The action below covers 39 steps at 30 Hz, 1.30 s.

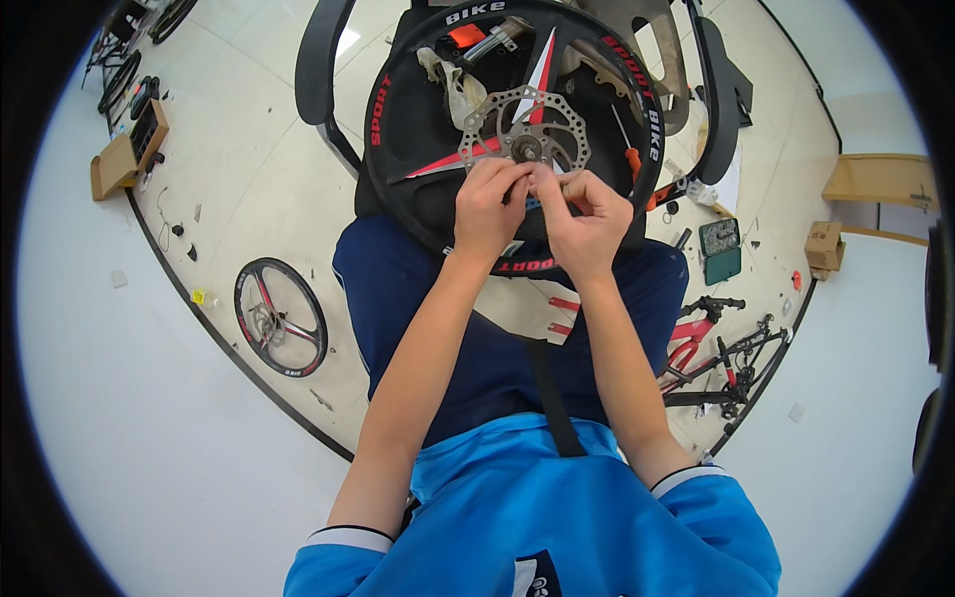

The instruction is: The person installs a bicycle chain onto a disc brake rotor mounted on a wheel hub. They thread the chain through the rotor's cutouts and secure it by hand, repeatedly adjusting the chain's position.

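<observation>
A black bicycle wheel (379,111) with red-and-white spokes rests flat across the chair and my thighs. A perforated metal brake disc (574,124) sits on it around the hub (527,149). At the near side of the hub, my left hand (489,207) and my right hand (589,221) meet, fingertips closed in a pinch. What is between the fingers is hidden or too small to make out. Beyond the disc, a crumpled whitish plastic bag or glove (460,92) and a metal cylinder (497,40) lie within the wheel's outline, beside an orange piece (465,37).
Black chair armrests (320,65) flank the wheel. An orange-handled screwdriver (633,157) lies at its right. On the floor are another spoked wheel (299,328) at left, a red-and-black bicycle frame (686,350) and an opened green tool case (723,265) at right, and a cardboard box (117,164) far left.
</observation>
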Tool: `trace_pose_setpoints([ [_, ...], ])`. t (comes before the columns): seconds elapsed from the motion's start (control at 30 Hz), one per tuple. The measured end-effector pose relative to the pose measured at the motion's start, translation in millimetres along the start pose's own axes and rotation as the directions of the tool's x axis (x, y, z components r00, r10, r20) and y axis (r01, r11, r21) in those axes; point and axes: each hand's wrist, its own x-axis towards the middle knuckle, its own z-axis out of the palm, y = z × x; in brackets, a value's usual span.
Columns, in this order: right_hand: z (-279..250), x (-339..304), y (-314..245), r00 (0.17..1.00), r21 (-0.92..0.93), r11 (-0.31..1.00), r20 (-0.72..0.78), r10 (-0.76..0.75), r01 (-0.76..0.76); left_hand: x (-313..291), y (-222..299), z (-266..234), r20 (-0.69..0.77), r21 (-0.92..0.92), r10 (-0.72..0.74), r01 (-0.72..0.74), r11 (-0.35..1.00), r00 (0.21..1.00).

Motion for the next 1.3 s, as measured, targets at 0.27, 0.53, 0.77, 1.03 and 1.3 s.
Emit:
trace_pose_setpoints([
  [0.27,-29,-10,-17,0.986,0.279,0.948,-0.021,0.166,-0.154,-4,6,-3,-0.052,-0.031,-0.092,0.091,0.995,0.994],
  [0.53,-59,12,8,0.945,-0.347,0.938,0.308,0.107,0.007,-9,18,-11,-0.084,-0.047,-0.219,0.216,0.975,0.972],
  [0.77,-39,30,3,0.860,-0.381,0.886,0.509,-0.035,0.262,-4,12,-2,-0.107,0.084,-0.052,0.061,0.995,0.993],
  [1.03,-39,42,15,0.743,-0.473,0.732,0.666,-0.067,0.490,-4,9,-2,-0.086,0.093,-0.070,0.078,0.993,0.994],
  [1.3,-37,48,13,0.714,-0.473,0.681,0.692,-0.106,0.559,-4,8,-3,-0.101,0.098,-0.049,0.059,0.993,0.994],
])
